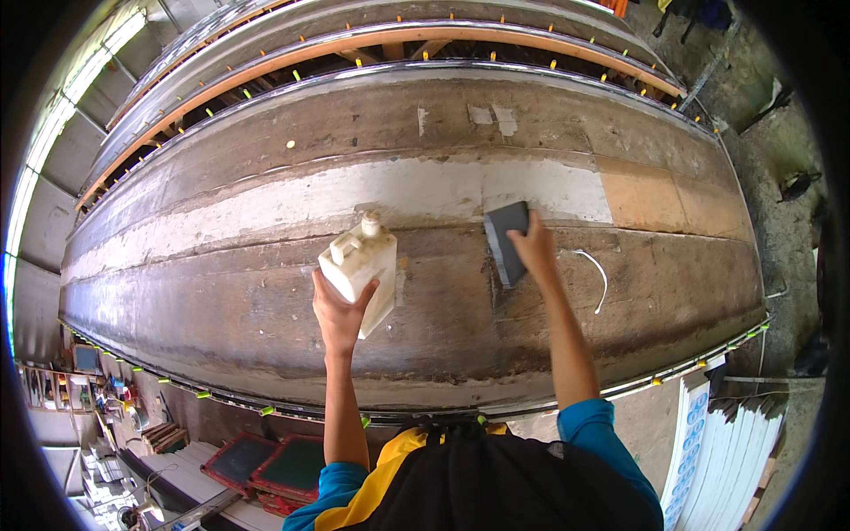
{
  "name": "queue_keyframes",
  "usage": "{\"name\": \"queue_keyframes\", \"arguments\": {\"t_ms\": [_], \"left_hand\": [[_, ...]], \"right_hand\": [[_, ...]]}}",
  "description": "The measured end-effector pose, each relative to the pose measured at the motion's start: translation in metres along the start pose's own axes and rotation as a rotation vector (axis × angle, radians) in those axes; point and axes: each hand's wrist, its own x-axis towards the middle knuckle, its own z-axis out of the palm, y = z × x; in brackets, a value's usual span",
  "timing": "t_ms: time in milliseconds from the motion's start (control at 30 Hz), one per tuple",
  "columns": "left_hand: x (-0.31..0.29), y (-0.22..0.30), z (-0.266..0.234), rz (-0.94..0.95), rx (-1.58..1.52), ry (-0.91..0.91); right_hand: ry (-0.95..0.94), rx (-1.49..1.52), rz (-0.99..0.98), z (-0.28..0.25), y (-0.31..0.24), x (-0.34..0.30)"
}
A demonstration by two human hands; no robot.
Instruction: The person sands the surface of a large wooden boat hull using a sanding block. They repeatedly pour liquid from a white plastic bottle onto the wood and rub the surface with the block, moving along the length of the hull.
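Left fingers: clamped round the near end of a white plastic jug (372,276), your left thumb on one face, the rest of the left hand (339,314) wrapping the side; jug's tilted, neck pointing away from you, handle by the neck. Right fingers: closed on the right edge of a dark grey flat block (508,237), thumb side toward you; right hand (535,243) a bit blurred, individual fingertips hard to split. Block sits right of the jug, the two apart, both over the middle of a long brown worktable (443,332); can't tell whether either touches the surface. Off your right forearm, a curved white strip (604,276) lies on the table. Farther out, a pale band (425,186) runs lengthwise past both hands, meeting a tan patch (651,195) at right. Yellow and green clips (266,411) line the table edges. Below you at left, red-edged frames (288,465); at right, white boards (730,460) stacked side by side. Your sleeves are blue.
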Motion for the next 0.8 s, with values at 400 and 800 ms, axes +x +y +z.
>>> {"name": "queue_keyframes", "arguments": {"t_ms": [400,800], "left_hand": [[0.009,0.016,0.057,-0.120,-0.295,-0.034],[0.004,0.016,0.068,-0.069,-0.235,-0.002]], "right_hand": [[0.235,-0.282,-0.042,-0.053,0.080,0.034],[0.205,-0.126,-0.130,-0.002,0.076,0.035]]}}
